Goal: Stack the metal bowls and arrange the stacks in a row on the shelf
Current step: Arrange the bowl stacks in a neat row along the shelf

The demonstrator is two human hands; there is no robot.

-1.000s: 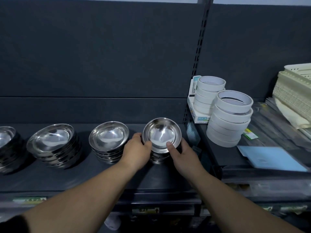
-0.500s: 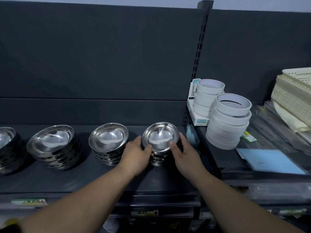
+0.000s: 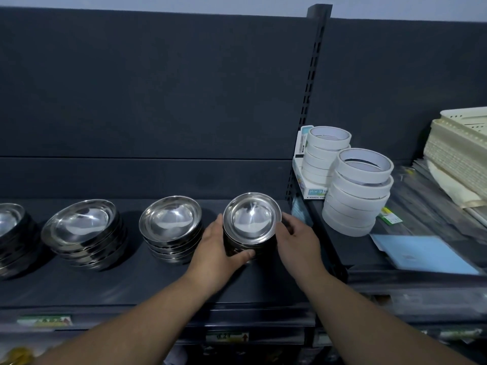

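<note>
Now rightmost bowl stack [image 3: 251,222] between left hand [image 3: 216,248], right hand [image 3: 299,242] grip.

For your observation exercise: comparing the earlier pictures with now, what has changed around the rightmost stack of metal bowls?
The left hand slid down, its thumb now wrapping the front of the rightmost stack of shiny metal bowls; the right hand shifted along its right side. The other bowl stacks and white tape rolls stayed put.

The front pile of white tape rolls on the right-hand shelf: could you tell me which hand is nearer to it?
The right hand. It cups the right side of the small bowl stack, left of the tape rolls and apart from them. The left hand holds that stack's far side, farther away.
</note>
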